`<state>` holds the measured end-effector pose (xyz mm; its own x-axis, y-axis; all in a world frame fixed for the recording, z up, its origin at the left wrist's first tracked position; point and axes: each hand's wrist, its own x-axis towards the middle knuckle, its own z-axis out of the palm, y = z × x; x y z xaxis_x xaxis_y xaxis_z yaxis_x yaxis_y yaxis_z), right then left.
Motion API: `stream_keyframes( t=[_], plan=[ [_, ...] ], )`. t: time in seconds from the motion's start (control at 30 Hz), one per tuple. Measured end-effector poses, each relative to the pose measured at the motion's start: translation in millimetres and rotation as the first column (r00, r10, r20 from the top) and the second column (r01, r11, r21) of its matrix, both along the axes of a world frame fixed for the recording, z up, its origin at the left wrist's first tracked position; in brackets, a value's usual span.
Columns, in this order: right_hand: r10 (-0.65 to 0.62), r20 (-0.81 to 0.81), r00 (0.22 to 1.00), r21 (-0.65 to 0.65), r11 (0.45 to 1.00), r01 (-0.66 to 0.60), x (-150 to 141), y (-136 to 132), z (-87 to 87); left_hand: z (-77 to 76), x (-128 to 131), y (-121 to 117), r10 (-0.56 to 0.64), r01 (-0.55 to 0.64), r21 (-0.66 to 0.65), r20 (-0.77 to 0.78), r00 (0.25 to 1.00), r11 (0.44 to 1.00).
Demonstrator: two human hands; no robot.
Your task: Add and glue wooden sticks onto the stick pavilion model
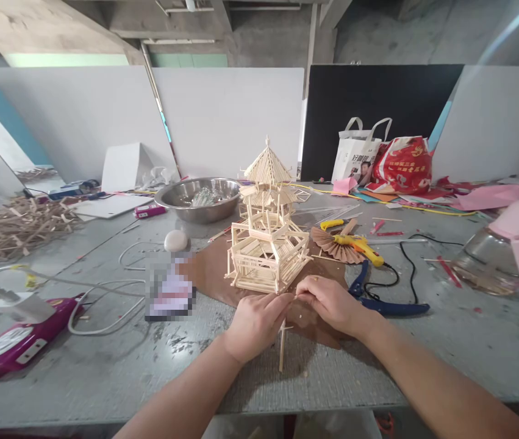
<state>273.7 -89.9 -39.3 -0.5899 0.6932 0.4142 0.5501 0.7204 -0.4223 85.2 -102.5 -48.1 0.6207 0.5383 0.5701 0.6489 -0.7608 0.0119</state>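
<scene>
The stick pagoda (268, 238) stands just beyond both hands (289, 308).

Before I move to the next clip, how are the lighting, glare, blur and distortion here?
Head view: pale glare streak, upper right; soft shadow on the table below the left hand and right hand; wide-lens stretching near the edges, seemingly on the jug; blocky pixelation hiding detail on a patch left of the hands; fingertip detail too small to judge.
</scene>
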Motion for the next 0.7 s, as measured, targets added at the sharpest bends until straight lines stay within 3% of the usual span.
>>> stream_keyframes(
  t=[0.17, 0.27, 0.33, 0.4, 0.47, 0.57, 0.7],
  plan=[
    [-0.071, -0.126, 0.989, 0.003, 0.997, 0.072, 2, 1, -3.5, 4.8, -2, -5, -0.042, 0.043, 0.037, -0.044, 0.998, 0.998],
    [-0.195, -0.218, 0.956, -0.003, 0.98, 0.2, 7, 3, -6.1, 20.1, -16, -6, 0.004, -0.003, 0.055, -0.012, 1.0, 0.998],
    [-0.247, -0.244, 0.938, -0.005, 0.967, 0.254, 10, 5, -7.2, 37.1, -30, -3, 0.164, -0.171, 0.035, 0.152, 0.975, 0.985],
    [-0.262, -0.23, 0.937, -0.008, 0.964, 0.268, 12, 7, -7.6, 56.0, -45, 3, 0.449, -0.445, -0.073, 0.241, 0.86, 0.892],
    [-0.248, -0.2, 0.948, -0.021, 0.968, 0.249, 13, 8, -7.8, 71.9, -56, 12, 0.613, -0.586, -0.18, 0.193, 0.767, 0.79],
    [-0.193, -0.176, 0.965, -0.036, 0.981, 0.189, 12, 8, -7.9, 83.0, -63, 24, 0.687, -0.637, -0.294, 0.11, 0.719, 0.713],
    [-0.176, -0.152, 0.973, -0.051, 0.984, 0.17, 12, 9, -7.6, 81.7, -63, 35, 0.648, -0.585, -0.348, 0.094, 0.756, 0.733]
  ],
)
